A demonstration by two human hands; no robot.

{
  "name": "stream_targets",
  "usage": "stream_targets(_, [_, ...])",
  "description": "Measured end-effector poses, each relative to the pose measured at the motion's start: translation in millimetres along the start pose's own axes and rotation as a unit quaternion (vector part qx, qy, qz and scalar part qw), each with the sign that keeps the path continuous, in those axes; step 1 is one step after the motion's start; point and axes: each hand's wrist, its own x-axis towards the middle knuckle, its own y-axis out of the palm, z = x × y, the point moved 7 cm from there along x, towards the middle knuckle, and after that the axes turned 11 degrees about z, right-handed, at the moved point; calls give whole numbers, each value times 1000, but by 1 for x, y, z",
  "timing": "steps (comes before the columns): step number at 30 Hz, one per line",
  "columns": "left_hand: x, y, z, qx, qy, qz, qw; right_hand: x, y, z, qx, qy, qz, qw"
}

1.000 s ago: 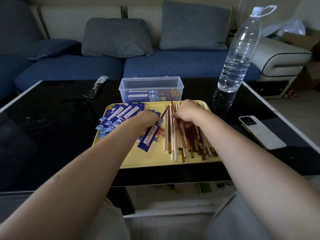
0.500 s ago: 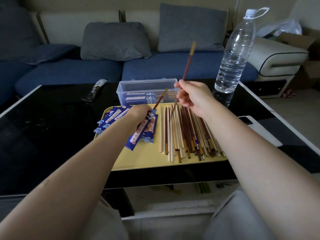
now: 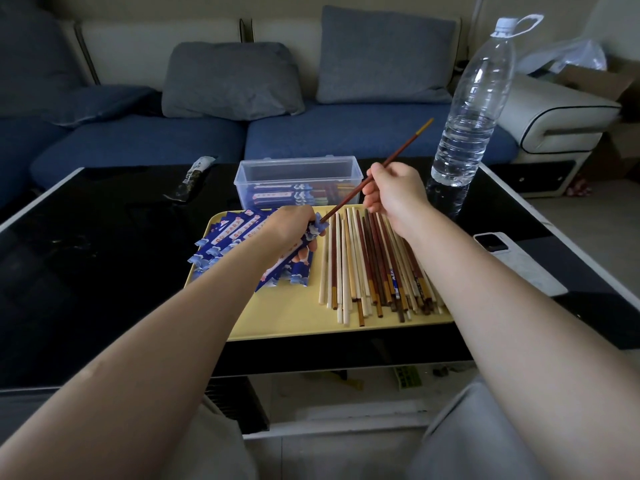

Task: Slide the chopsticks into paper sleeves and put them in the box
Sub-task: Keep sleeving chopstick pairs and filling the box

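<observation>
Item: one dark red-brown chopstick [image 3: 377,171] with a pale yellow top, tilted, its lower tip at the mouth of a blue paper sleeve [image 3: 292,252]; whether the tip has entered cannot be told.

Right hand [image 3: 394,194]: fingers curled, pinching the chopstick near mid-length, raised above the tray.

Left hand [image 3: 289,225]: fingers curled round the upper part of the sleeve, most of which the hand and forearm hide.

Loose chopsticks [image 3: 374,268]: one heap of pale and dark sticks on the right half of the yellow tray [image 3: 304,320], overlapping too closely to count; the right forearm covers their far edge.

Spare sleeves [image 3: 225,240]: a fan of blue sleeves on the tray's left half, partly under the left arm, number unclear.

Box [image 3: 298,180]: one, clear plastic, open, just behind the tray, holding sleeved chopsticks, number not legible through the wall.

Surroundings: black table [image 3: 86,271]; one water bottle [image 3: 474,109] at right; one white phone [image 3: 512,261], partly behind the right arm; one dark wrapper [image 3: 194,178] at left, print unreadable.
</observation>
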Motion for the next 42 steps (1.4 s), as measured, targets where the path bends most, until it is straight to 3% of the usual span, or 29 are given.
stream_targets(7, [10,1,5,28,-5,26,999,0,-5,0,-10,-2,-13,1000])
stream_targets(14, [9,6,-2,59,28,59,996,-7,8,-4,-7,24,26,999])
stream_targets(20, [14,4,-1,36,28,61,997,1,12,-15,57,60,21,996])
stream_targets(22, [15,5,1,15,26,71,997,1,18,-14,66,56,65,994])
stream_targets(25, [14,7,0,-3,35,77,996,-12,39,-10,-53,65,196,977])
stream_targets(27, [12,7,-3,22,42,63,997,-19,48,-14,-94,90,241,962])
stream_targets(29, [11,6,-5,47,40,51,997,-15,40,-14,-54,99,197,974])
stream_targets(31, [13,5,-6,67,29,50,996,-6,20,-12,4,85,89,992])
stream_targets(34, [15,6,-3,92,-4,67,994,-1,-4,-7,-13,37,-33,999])
stream_targets(38, [17,6,-3,95,8,54,994,-8,10,-8,-60,12,-3,998])
stream_targets(42, [26,-7,-3,128,50,9,990,-6,16,-8,40,40,6,998])
